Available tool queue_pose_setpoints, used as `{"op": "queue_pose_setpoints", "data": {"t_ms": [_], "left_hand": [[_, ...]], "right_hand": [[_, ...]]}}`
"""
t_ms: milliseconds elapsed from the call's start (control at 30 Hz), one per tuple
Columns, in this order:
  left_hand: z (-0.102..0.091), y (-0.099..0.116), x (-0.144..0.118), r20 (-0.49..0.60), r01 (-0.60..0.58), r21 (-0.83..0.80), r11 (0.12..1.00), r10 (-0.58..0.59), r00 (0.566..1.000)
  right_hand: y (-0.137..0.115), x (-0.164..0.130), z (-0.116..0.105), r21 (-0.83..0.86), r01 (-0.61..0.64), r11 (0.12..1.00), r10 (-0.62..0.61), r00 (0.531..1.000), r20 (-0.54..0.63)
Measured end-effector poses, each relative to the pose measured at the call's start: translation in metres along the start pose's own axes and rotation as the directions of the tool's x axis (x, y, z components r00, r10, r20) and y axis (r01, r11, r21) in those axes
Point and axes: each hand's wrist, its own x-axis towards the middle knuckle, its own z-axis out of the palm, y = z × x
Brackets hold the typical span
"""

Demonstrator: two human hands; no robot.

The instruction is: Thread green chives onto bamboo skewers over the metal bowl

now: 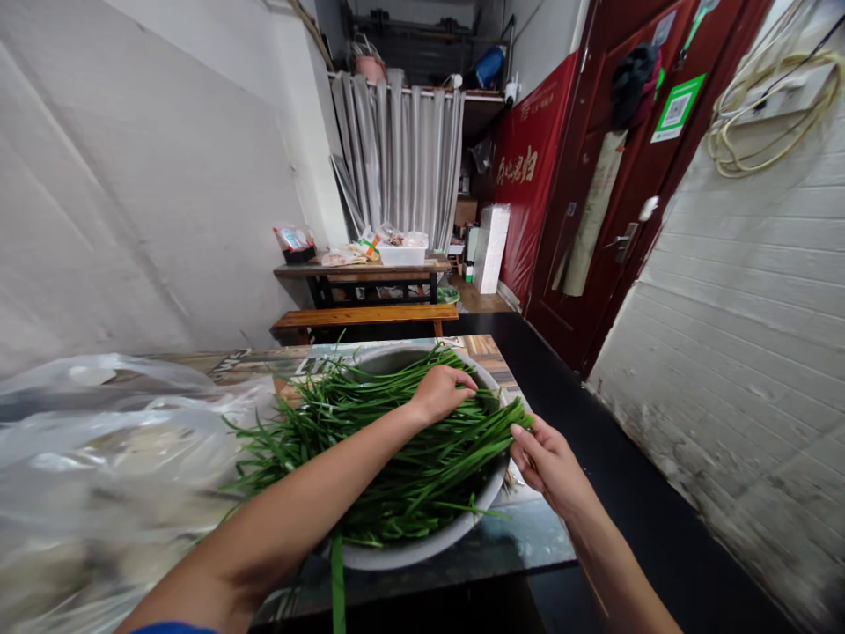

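A big heap of long green garlic chives [396, 449] fills a grey metal basin [422, 553], and many leaves spill over its left rim. My left hand [444, 394] reaches across the heap with its fingers pinched together on chives near the far right of the basin; the fingertips are partly hidden. At the basin's right rim, my right hand [551, 458] is closed around the gathered ends of a bunch, thumb on top. The bunch stretches from there leftward across the basin. One broad leaf hangs over the near rim.
The basin stands on a patterned table [528, 533]. Clear plastic bags [125, 475] with pale contents crowd the left side. Beyond are a wooden bench [363, 315] and another table with a white tub [402, 254]. A dark red door [594, 202] is at right.
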Motion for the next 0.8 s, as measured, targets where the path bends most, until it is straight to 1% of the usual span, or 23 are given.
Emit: {"op": "queue_pose_setpoints", "data": {"t_ms": [67, 167, 267, 400, 533, 667, 800], "left_hand": [[-0.002, 0.002, 0.000, -0.051, -0.041, 0.086, 0.995, 0.045, 0.998], [-0.005, 0.005, 0.002, -0.106, -0.072, 0.113, 0.991, 0.084, 0.991], [-0.005, 0.006, 0.005, -0.081, -0.075, 0.030, 0.997, 0.078, 0.994], [-0.004, 0.005, 0.007, -0.043, -0.026, -0.096, 0.995, 0.022, 0.999], [-0.003, 0.008, 0.007, -0.027, 0.015, -0.151, 0.988, -0.019, 0.999], [0.000, 0.015, 0.004, -0.005, 0.066, -0.242, 0.968, -0.069, 0.998], [0.002, 0.020, 0.002, -0.006, 0.067, -0.260, 0.963, -0.071, 0.997]], "right_hand": [[0.000, 0.001, 0.000, 0.005, -0.004, 1.000, 0.004, 1.000, 0.004], [0.000, 0.001, -0.001, 0.012, 0.002, 1.000, -0.002, 1.000, 0.013], [-0.002, 0.001, 0.000, 0.008, 0.004, 1.000, -0.004, 1.000, 0.020], [-0.004, 0.002, 0.001, 0.008, 0.013, 1.000, -0.013, 0.999, 0.031], [-0.005, 0.003, 0.002, 0.006, 0.015, 1.000, -0.016, 1.000, 0.027], [-0.004, 0.003, 0.002, 0.008, 0.015, 1.000, -0.015, 1.000, 0.023], [-0.004, 0.003, 0.001, 0.008, 0.012, 1.000, -0.012, 0.999, 0.034]]}}
